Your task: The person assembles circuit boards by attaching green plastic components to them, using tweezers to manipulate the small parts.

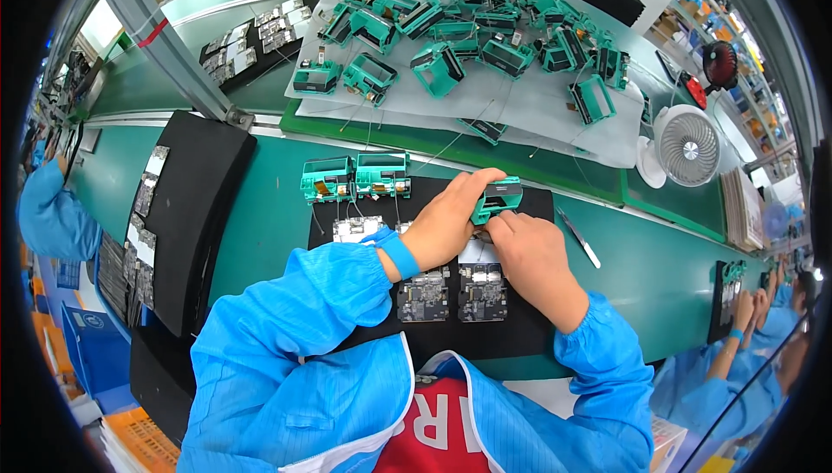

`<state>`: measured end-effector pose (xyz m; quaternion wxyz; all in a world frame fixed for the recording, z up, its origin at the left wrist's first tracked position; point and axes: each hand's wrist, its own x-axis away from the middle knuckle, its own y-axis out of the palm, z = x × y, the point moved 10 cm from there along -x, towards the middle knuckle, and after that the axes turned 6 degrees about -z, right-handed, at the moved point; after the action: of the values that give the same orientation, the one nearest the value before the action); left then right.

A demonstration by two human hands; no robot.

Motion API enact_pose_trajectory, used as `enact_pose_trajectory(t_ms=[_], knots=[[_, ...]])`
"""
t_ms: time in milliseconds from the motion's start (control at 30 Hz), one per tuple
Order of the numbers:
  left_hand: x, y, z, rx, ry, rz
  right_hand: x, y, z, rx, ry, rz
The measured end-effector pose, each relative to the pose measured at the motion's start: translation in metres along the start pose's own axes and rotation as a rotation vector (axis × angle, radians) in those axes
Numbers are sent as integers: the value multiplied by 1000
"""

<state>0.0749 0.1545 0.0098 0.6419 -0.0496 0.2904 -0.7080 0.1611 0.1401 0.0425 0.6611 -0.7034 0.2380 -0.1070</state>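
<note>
My left hand [442, 223] grips a green plastic housing [500, 197] from its left and top, over the far edge of a black mat [511, 334]. Just below the housing my right hand [537, 258] has its fingers drawn together; what they pinch is hidden. Beneath the hands lies a pale board, partly covered. Nearer to me are two dark circuit boards, a left one [423, 297] and a right one [483, 293]. Two more green housings, one [328, 180] beside another [383, 175], stand at the mat's far left, with thin wires trailing toward a silvery board [357, 228].
A heap of green housings lies on a white sheet [329, 113] across the bench. Tweezers [579, 239] rest right of the mat. A white fan [687, 147] stands at the back right. At left is a black foam slab [195, 204] with boards. Co-workers sit on both sides.
</note>
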Motion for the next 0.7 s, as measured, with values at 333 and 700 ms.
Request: enact_pose_trajectory(t_ms=[333,700], knots=[[-1,4,7,18,19,-53,15,-9,9,-68,48,74],[13,-57,64,-407,263,198,72,-54,2,-177,219,154]])
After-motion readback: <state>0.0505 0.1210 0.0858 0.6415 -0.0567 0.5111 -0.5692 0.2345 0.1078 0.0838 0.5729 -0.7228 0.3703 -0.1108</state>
